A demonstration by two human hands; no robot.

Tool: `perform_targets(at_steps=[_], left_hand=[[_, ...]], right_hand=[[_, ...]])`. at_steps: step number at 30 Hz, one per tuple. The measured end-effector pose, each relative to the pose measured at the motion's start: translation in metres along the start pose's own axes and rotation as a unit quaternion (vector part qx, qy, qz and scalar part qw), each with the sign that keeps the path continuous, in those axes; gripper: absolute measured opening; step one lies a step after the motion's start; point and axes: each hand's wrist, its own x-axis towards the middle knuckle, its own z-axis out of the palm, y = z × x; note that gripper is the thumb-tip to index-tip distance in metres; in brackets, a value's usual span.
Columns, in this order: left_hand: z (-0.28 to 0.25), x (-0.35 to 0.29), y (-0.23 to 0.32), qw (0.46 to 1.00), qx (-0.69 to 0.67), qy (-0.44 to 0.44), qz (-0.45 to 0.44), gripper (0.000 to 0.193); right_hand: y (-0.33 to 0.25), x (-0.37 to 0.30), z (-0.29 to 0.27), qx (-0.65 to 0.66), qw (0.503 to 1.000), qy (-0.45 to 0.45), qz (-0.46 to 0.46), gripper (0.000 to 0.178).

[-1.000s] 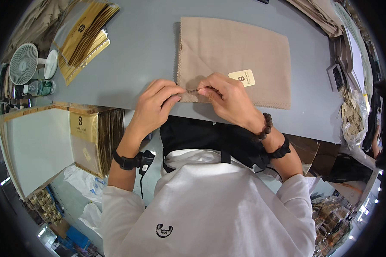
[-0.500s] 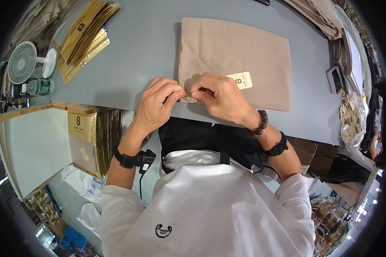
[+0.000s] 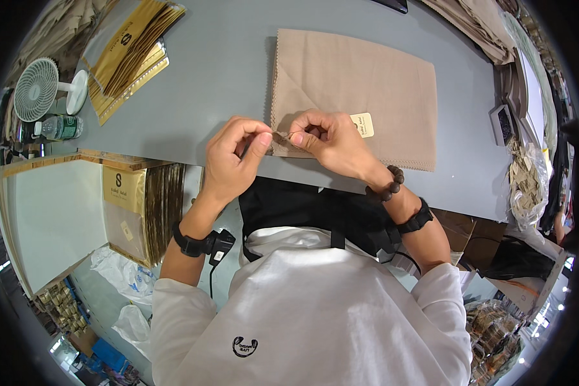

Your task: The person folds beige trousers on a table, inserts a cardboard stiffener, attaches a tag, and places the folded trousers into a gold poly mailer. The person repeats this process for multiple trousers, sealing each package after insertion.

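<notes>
A folded beige cloth (image 3: 360, 90) lies flat on the grey table (image 3: 225, 77), its near edge close to the person's chest. A small cream tag (image 3: 362, 125) sits on it near that edge, just beside the right hand (image 3: 331, 138). The right hand pinches the cloth's near left corner between thumb and forefinger; the left hand (image 3: 233, 157) faces it, fingers closed narrowly on something thin at the same corner — too small to make out. The two hands nearly touch.

Well off to the left, a stack of gold-edged flat packets (image 3: 125, 55) fans across the table, with a small white fan (image 3: 42, 90) and a plastic bottle (image 3: 56, 127) beyond. Below the table's near left edge stands a cardboard box (image 3: 51, 212) — more packets packed upright along its right side.
</notes>
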Motion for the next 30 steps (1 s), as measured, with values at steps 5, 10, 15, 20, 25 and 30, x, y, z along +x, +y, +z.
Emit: perform_targets(at_steps=[5, 10, 15, 20, 25, 30], left_hand=[[0.002, -0.003, -0.001, 0.995, -0.037, -0.048, -0.077, 0.011], [-0.001, 0.001, -0.001, 0.965, -0.132, -0.082, -0.21, 0.013], [-0.009, 0.008, 0.006, 0.922, -0.184, -0.12, -0.317, 0.016], [-0.011, 0.013, 0.009, 0.91, -0.193, -0.135, -0.341, 0.015], [-0.012, 0.014, 0.007, 0.91, -0.195, -0.146, -0.336, 0.014], [-0.009, 0.012, 0.009, 0.923, -0.161, -0.145, -0.319, 0.014]], right_hand=[[-0.004, -0.004, 0.0, -0.026, 0.999, 0.005, -0.023, 0.016], [0.003, -0.01, 0.008, -0.118, 0.965, 0.073, -0.222, 0.02], [0.015, -0.008, 0.013, -0.2, 0.917, 0.114, -0.327, 0.018], [0.017, -0.009, 0.01, -0.236, 0.912, 0.097, -0.321, 0.018], [0.015, -0.007, 0.01, -0.223, 0.915, 0.092, -0.323, 0.016], [0.018, -0.009, 0.011, -0.258, 0.907, 0.091, -0.32, 0.022]])
